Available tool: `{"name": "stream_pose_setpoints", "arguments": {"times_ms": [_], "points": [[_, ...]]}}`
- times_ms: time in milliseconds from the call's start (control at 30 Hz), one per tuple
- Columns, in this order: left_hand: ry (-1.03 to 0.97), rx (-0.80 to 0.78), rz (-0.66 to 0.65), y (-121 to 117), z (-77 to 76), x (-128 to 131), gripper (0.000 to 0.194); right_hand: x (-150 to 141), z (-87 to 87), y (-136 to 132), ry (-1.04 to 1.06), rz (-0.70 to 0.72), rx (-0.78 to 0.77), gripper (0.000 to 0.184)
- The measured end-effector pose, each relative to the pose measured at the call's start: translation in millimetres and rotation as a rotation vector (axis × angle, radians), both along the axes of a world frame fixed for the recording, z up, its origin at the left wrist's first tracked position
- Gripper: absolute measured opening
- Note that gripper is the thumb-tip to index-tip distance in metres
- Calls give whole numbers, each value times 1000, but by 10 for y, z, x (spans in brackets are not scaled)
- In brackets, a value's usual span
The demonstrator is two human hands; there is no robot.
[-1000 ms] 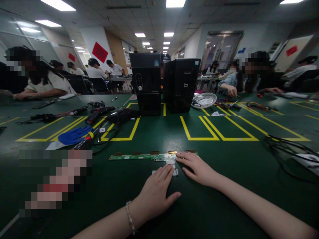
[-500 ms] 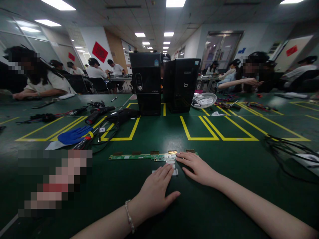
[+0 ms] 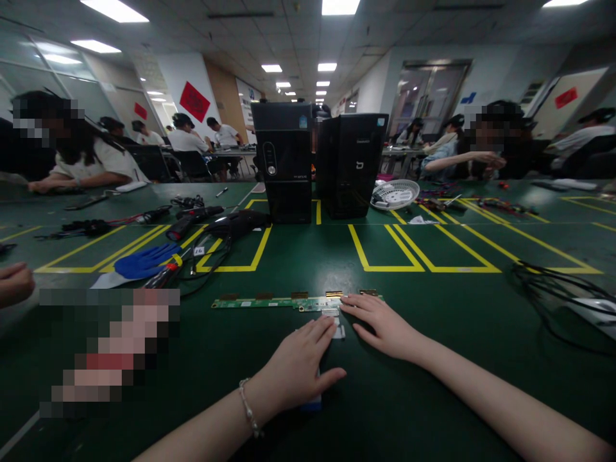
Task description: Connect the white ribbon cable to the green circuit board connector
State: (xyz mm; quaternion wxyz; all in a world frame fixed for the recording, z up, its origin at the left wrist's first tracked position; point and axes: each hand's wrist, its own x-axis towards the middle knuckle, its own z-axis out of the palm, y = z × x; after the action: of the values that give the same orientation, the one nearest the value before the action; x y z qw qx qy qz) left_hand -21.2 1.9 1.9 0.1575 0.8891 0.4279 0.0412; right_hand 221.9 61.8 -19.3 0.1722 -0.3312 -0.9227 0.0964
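A long narrow green circuit board [image 3: 269, 301] lies flat on the green table mat [image 3: 433, 308] in front of me. My right hand [image 3: 382, 324] rests palm down with fingers stretched onto the board's right end. My left hand [image 3: 298, 366] lies flat, fingers extended, just short of the board. Its fingertips touch a small white piece [image 3: 339, 332] below the board. A bit of a white and blue object [image 3: 312, 402] shows under the left palm. Neither hand grips anything.
Two black computer towers [image 3: 283, 160] [image 3: 351, 163] stand at the table's middle. A blue glove [image 3: 144, 260], tools and black cables [image 3: 212, 234] lie left. A white fan grille [image 3: 394, 192] sits behind, black wires [image 3: 553, 289] right. Seated people work around; another person's hand [image 3: 14, 282] is at the left edge.
My left hand has slid slightly back toward me, uncovering a white and blue object under the palm. Another person's hand has come into view at the left edge. My right hand stays put.
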Motion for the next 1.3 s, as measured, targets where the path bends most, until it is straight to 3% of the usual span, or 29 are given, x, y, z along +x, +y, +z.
{"name": "stream_pose_setpoints", "arguments": {"times_ms": [367, 733, 1133, 1300], "points": [[5, 33, -41, 35, -1, -60, 74, 10, -7, 3, 3, 9, 2, 45], [10, -13, 68, -18, 5, 65, 79, 8, -18, 3, 7, 3, 9, 46], [-41, 101, -12, -74, -28, 27, 57, -3, 28, -12, 5, 9, 4, 47], [-23, 88, 0, -120, -40, 47, 61, -2, 2, -7, 1, 4, 4, 46]]}}
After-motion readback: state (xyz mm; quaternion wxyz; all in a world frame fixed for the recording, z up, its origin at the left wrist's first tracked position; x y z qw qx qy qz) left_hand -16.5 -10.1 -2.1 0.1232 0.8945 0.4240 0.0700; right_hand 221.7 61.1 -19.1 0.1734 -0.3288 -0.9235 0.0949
